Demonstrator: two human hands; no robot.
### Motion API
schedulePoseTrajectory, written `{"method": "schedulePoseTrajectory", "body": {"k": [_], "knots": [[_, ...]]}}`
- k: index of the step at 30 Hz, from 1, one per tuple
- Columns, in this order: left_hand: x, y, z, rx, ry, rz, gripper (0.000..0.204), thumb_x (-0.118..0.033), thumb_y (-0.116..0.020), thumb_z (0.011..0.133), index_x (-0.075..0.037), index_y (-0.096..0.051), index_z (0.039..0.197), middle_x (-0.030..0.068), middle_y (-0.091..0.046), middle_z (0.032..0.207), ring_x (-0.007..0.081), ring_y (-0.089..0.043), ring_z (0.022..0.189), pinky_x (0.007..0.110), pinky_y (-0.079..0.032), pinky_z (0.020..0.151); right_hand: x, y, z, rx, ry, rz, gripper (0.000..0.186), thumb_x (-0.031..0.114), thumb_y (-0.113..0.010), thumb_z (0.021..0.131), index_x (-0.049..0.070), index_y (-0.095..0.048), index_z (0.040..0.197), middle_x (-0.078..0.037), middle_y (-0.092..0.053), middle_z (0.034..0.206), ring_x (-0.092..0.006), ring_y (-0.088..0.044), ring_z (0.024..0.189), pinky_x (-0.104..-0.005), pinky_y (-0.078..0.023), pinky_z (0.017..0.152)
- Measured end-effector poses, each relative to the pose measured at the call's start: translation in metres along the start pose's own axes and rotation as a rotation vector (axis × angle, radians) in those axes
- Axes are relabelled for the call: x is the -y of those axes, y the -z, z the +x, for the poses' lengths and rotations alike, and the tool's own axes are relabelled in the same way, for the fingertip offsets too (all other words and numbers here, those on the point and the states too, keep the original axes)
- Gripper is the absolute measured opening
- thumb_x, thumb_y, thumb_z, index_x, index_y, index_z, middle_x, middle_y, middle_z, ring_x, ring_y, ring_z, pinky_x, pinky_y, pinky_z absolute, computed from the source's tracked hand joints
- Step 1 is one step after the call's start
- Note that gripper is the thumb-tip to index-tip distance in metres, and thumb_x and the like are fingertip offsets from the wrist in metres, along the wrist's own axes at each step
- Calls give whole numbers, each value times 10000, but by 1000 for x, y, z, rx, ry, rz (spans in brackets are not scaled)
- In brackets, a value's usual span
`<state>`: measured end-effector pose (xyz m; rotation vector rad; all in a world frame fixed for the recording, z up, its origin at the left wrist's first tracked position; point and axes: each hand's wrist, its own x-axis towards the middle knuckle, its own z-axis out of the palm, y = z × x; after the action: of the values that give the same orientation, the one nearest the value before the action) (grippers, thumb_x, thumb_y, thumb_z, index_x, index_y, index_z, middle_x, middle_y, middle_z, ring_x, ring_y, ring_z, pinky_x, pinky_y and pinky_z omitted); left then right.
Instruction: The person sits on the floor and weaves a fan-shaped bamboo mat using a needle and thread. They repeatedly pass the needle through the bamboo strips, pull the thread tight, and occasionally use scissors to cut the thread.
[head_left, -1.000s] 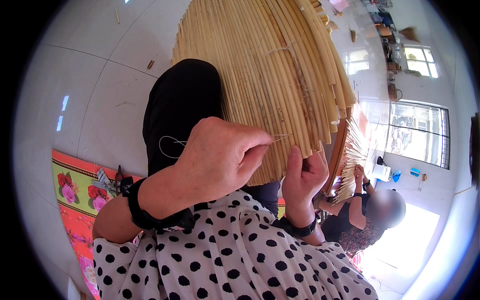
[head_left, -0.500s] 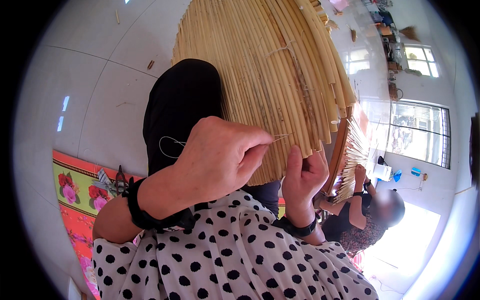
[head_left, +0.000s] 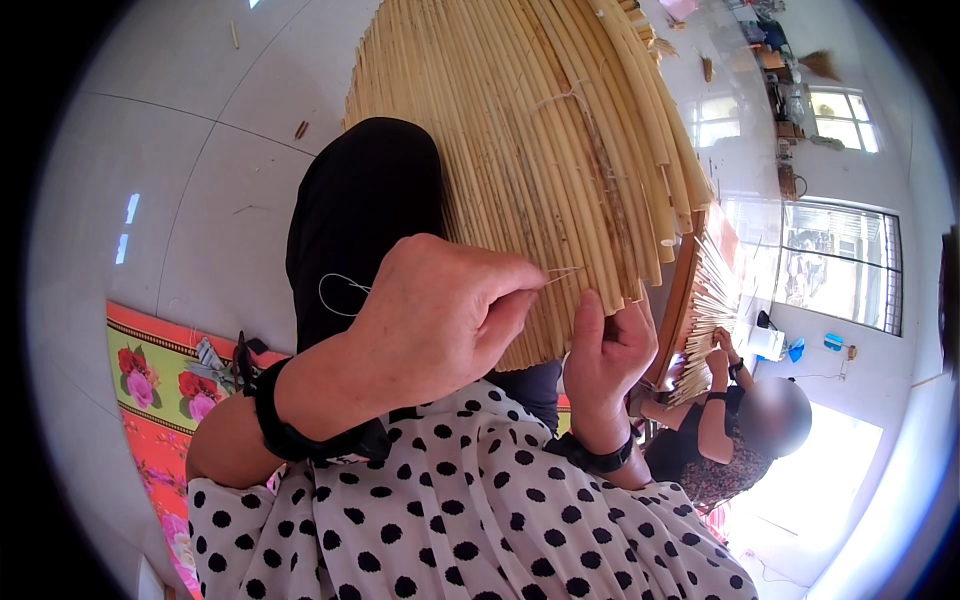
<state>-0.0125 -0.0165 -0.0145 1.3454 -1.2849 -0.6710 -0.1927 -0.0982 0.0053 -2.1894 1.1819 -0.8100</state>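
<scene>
A mat of pale reed stalks (head_left: 500, 130) lies across my lap, its stalks side by side. Over its near end, my left hand (head_left: 440, 310) pinches a thin white thread (head_left: 562, 275) between thumb and index finger, the strand pulled toward the stalks. A loop of the same thread hangs past that hand over my dark trouser leg (head_left: 365, 200). At the near right corner, my right hand (head_left: 610, 350) grips the stalk ends, thumb on top and fingers curled at the edge. Farther up the mat, another tied thread (head_left: 560, 98) crosses several stalks.
On the right, a co-worker (head_left: 740, 430) has both hands at another row of stalks (head_left: 708, 300) beside a wooden board (head_left: 680, 300). A flowered cloth (head_left: 150, 400) with dark-handled scissors (head_left: 243, 362) lies at the left. Stalk scraps (head_left: 302, 129) dot the tiled floor.
My hands and the thread hold nearly the same place. The co-worker's hands have shifted slightly over their stalks.
</scene>
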Motion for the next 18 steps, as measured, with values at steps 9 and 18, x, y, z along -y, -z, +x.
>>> {"method": "schedulePoseTrajectory", "body": {"k": [9,18], "knots": [[0,1,0,3,-1,14,138,32,-678,815,13,-706,948,138,-681,719,223,-679,585,264,-502,529,1,-1,1,0,32,-21,178,10,-654,817,-29,-686,988,-131,-662,999,-180,-586,670,-282,-415,542],[-3,3,2,17,-2,29,133,29,-681,805,14,-710,934,144,-674,707,238,-674,578,273,-502,521,0,0,0,4,42,-26,179,12,-653,816,-27,-683,989,-128,-653,979,-199,-584,675,-291,-417,550]]}}
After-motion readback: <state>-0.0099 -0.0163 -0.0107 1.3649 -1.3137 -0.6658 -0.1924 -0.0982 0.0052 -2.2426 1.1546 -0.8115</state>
